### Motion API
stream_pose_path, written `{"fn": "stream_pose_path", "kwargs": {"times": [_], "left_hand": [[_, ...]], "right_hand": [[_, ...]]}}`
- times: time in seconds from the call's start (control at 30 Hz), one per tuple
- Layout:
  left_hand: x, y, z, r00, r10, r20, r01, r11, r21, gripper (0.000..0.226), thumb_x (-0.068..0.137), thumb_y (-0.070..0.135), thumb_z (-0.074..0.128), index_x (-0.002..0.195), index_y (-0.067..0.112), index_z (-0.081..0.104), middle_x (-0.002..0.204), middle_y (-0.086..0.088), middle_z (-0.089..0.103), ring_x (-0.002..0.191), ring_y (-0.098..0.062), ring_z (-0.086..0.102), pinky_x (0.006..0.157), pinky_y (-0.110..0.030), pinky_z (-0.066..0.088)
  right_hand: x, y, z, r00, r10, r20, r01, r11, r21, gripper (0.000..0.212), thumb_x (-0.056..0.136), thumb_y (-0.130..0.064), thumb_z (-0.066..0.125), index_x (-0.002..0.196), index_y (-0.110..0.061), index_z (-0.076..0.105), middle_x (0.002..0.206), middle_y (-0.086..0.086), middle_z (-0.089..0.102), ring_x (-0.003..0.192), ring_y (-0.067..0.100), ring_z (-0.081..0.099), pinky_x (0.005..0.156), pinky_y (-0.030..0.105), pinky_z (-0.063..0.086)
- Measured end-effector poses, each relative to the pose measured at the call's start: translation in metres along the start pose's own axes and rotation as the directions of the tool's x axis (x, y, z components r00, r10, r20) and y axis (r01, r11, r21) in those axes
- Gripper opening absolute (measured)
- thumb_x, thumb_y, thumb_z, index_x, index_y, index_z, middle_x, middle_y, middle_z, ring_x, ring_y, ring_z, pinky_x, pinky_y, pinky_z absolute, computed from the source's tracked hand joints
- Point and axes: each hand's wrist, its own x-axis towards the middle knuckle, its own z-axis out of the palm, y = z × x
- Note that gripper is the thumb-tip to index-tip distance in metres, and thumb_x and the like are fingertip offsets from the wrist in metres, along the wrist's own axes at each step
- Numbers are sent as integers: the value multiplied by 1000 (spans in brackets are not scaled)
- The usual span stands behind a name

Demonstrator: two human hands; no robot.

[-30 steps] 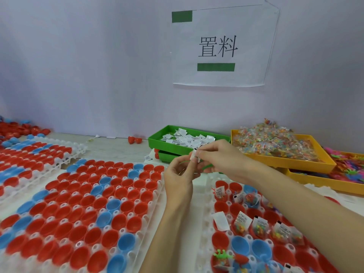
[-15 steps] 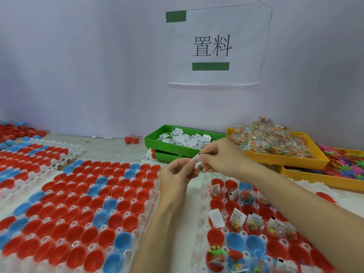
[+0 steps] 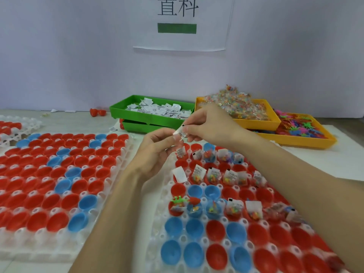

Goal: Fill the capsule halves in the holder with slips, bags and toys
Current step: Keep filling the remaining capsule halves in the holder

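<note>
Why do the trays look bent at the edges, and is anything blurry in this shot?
Head view: the wide-angle lens bows the left holder and wall sign outward. Lighting is soft and even, with faint shadows. The slip pinched between the left hand and right hand is slightly smeared; its print is unreadable.

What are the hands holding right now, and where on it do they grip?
A small folded paper slip, pinched between the fingertips of both hands: left hand at its lower end, right hand along its upper side, above the holder.
</note>
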Motion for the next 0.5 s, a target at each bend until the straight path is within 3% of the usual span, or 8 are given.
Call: {"fn": "stream_pose_path", "kwargs": {"times": [0.23,0.37,0.5], "left_hand": [[-2,-1,-9,986,110,-123,-99,991,95,17,88,16,63,78,14,76,84,-7,73,85,-19,67,85,-32,53],[-6,3,-8,952,166,-256,-130,980,153,27,96,11,55,79,13,75,84,-6,73,84,-20,68,85,-35,53],[-12,15,2,920,231,-316,-168,962,214,21,95,6,54,83,10,70,79,-3,73,81,-20,69,83,-35,54]], "right_hand": [[-50,-7,-47,996,-88,-4,86,990,-115,5,89,-15,71,89,-15,77,72,-5,76,67,4,72,70,13,55],[-87,-10,-76,990,-121,70,130,981,-142,5,88,-16,73,87,-18,77,74,-8,76,70,6,73,74,17,57],[-126,-5,-98,988,-104,110,117,987,-115,10,84,-13,76,85,-23,77,78,-8,76,73,8,73,76,24,60]]}}
